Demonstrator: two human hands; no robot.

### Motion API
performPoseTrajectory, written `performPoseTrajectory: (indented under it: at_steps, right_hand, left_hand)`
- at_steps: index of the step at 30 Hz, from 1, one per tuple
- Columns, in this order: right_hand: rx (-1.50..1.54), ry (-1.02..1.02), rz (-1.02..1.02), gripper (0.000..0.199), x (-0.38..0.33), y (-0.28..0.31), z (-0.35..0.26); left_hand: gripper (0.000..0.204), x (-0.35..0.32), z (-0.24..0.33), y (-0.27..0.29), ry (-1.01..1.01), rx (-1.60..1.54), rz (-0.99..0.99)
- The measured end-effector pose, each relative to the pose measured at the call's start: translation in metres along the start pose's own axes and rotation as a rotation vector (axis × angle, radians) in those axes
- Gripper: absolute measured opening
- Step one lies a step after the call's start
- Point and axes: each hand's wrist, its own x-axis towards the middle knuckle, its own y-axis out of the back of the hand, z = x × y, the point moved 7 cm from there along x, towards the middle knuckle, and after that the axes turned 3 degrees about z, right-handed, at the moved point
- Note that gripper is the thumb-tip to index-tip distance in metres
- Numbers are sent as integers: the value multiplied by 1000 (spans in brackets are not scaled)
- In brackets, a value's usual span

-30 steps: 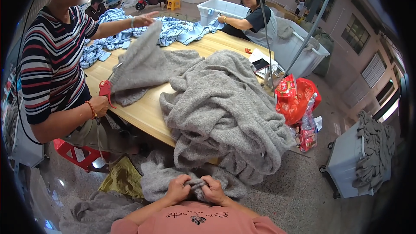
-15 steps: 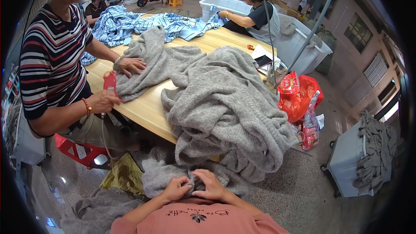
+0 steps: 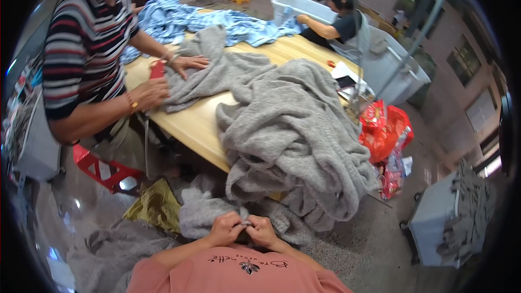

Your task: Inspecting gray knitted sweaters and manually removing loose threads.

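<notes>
Close to my body, a grey knitted garment [image 3: 203,218] lies across my lap, below the table's near edge. My left hand [image 3: 226,230] is closed, its fingers pinching the knit. Right beside it, my right hand [image 3: 261,231] is closed on the same garment, and a small fold of cloth shows between the two thumbs. Most of the cloth inside the fingers is hidden. Just beyond my hands, a large heap of grey knitwear [image 3: 296,125] covers the near end of the wooden table [image 3: 190,130] and hangs over its edge.
At the left, a co-worker in a striped top [image 3: 89,49] holds a red tool [image 3: 157,69] against grey knitwear. Blue checked cloth [image 3: 217,24] lies at the far side, near another seated person [image 3: 339,16]. A red plastic bag [image 3: 393,130] hangs at right; a wheeled bin [image 3: 434,217] stands beyond.
My hands have come together, and my right fingers, spread before, are now closed on the garment. The view has shifted slightly. The co-worker's red tool remains at the knitwear.
</notes>
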Motion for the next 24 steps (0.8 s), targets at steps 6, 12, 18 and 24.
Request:
performPoseTrajectory:
  at_steps: [6,12,18,24]
  right_hand:
    - [-199,155,79,8,-4,1,-8]
    - [-225,204,55,6,-7,-3,-9]
    - [-192,120,91,17,-5,15,-20]
    - [-391,-142,-187,27,-32,32,-3]
  left_hand:
    - [13,-13,-37,-24,535,-488,-316]
    - [11,-16,-30,-23,556,-621,-458]
    - [8,-4,-33,-14,380,-349,-368]
    - [3,3,-53,-3,566,-748,-212]
